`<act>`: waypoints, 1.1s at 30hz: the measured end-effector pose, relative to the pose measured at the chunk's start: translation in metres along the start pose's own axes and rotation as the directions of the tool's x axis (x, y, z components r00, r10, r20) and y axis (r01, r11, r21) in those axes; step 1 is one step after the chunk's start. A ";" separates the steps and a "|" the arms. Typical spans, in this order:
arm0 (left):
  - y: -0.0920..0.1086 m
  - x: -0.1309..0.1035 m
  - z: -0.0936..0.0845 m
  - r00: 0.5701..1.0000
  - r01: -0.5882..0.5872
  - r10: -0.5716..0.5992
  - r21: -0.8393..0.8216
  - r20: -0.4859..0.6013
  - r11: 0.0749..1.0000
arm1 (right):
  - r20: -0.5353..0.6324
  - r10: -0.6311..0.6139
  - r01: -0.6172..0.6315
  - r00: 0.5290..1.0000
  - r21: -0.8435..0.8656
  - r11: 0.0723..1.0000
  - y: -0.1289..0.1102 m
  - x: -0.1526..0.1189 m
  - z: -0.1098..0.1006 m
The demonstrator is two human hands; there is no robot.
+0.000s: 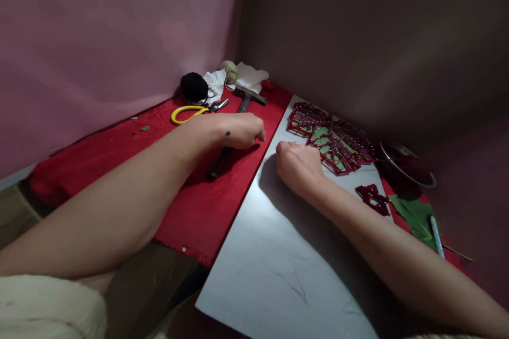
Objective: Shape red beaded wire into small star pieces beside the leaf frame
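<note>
The scene is dim, with muted colours. Light falls from the upper left and glances softly off the grey board (278,254), its brightest surface. The right hand (298,167) and forearm cast a soft shadow on it to their left. The right wall sinks into murky brown. Edges bend in wide-angle distortion, and the far clutter looks slightly soft.
</note>
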State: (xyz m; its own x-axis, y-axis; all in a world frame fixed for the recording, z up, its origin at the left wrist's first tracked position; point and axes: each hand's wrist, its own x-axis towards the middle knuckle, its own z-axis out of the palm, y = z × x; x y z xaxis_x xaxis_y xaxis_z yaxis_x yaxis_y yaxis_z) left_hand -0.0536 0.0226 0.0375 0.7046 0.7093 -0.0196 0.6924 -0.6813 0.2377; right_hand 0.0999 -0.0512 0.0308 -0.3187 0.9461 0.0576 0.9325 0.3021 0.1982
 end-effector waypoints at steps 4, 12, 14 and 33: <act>0.011 0.001 -0.001 0.994 -0.077 0.079 -0.029 0.079 0.997 | -0.074 0.026 -0.027 0.997 -0.023 0.999 0.000 -0.019 0.013; 0.014 0.001 0.004 0.989 -0.120 0.122 -0.036 0.080 0.992 | -0.153 0.072 -0.056 0.986 0.110 0.992 0.009 -0.036 0.026; 0.013 0.002 0.004 0.989 -0.119 0.123 -0.056 0.082 0.991 | -0.186 0.106 -0.077 0.977 0.154 0.985 0.013 -0.037 0.028; 0.012 0.004 0.005 0.995 -0.077 0.078 -0.006 0.065 0.997 | -0.115 0.228 -0.136 0.967 0.525 0.840 0.036 -0.010 -0.003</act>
State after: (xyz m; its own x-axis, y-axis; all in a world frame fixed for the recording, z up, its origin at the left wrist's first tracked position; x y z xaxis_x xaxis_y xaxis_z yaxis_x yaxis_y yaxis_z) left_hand -0.0420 0.0166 0.0356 0.7648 0.6410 -0.0643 0.6348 -0.7329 0.2447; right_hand 0.1362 -0.0503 0.0402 -0.1148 0.9702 0.2134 0.9161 0.1865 -0.3550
